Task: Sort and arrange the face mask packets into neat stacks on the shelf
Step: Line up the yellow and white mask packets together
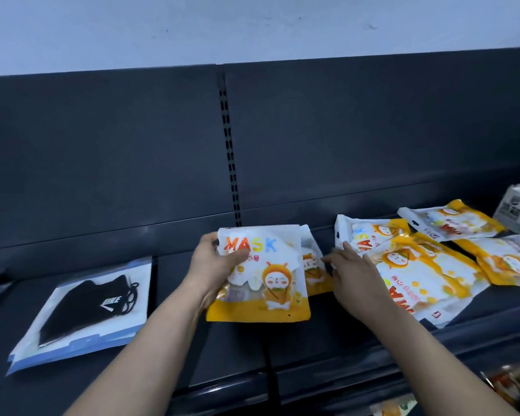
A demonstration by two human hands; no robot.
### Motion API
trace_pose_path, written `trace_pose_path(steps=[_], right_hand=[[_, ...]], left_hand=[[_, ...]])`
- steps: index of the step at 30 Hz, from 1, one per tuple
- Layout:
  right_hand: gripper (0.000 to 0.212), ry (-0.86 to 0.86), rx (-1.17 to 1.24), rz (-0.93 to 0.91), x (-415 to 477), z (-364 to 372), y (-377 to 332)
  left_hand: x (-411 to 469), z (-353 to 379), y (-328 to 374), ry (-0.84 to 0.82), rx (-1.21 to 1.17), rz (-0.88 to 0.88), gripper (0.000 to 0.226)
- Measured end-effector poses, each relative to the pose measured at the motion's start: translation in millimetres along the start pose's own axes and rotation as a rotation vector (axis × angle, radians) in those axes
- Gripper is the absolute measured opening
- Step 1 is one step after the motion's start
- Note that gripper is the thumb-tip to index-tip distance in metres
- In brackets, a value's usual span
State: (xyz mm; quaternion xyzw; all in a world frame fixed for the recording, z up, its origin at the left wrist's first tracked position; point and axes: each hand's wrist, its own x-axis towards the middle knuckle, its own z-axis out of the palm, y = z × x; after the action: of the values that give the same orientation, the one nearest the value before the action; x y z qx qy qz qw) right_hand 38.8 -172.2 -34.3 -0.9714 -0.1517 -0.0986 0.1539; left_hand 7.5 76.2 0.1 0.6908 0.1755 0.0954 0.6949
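My left hand grips a yellow mask packet above the shelf; my right hand, fingers straight, is at a second packet just behind it

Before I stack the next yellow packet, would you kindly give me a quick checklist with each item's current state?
1. Left hand grips the MASK packet: ok.
2. Right hand holds the packet behind: cannot tell, straight fingers just reach its edge.
3. Yellow packets on the right stacked neatly: not ok, they overlap askew.
4. Blue packet lies apart from the yellow ones: ok.
5. Bare shelf between them for a stack: ok.
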Motion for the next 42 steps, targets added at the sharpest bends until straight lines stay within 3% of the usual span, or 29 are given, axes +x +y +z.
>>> trace_pose_path(steps=[6, 12, 16, 20, 25, 28, 31, 36, 42], right_hand=[[0.048, -0.043, -0.054, -0.059, 9, -16, 57], [0.044, -0.095, -0.036, -0.173, 19, -25, 92], [0.034, -0.109, -0.041, -0.245, 12, -29, 111], [0.051, -0.156, -0.052, -0.237, 5, -42, 132], [0.047, -0.308, -0.035, -0.185, 2, -43, 160], [0.050, -0.346, 0.041, -0.194, 2, -46, 169], [0.048, -0.268, 0.076, -0.114, 4, -47, 175], [0.047, -0.168, -0.166, 0.041, 3, -40, 179], [0.095, -0.146, -0.324, 0.099, 5, -32, 201]], left_hand=[[13, 79, -11, 0.164, 0.227, 0.111, 0.071], [13, 111, -16, 0.283, 1.080, 0.287, 0.039], [4, 128, -24, 0.190, 1.369, 0.332, 0.028], [5, 135, -34, 0.122, 1.349, 0.208, 0.040], [7, 148, -32, 0.170, 1.386, 0.147, 0.044], [0, 169, -25, 0.210, 1.393, 0.291, 0.049], [-7, 195, -18, 0.142, 1.283, 0.446, 0.032], [-8, 215, -20, -0.020, 1.234, 0.458, 0.020], [-4, 223, -13, -0.084, 1.123, 0.502, 0.026]])
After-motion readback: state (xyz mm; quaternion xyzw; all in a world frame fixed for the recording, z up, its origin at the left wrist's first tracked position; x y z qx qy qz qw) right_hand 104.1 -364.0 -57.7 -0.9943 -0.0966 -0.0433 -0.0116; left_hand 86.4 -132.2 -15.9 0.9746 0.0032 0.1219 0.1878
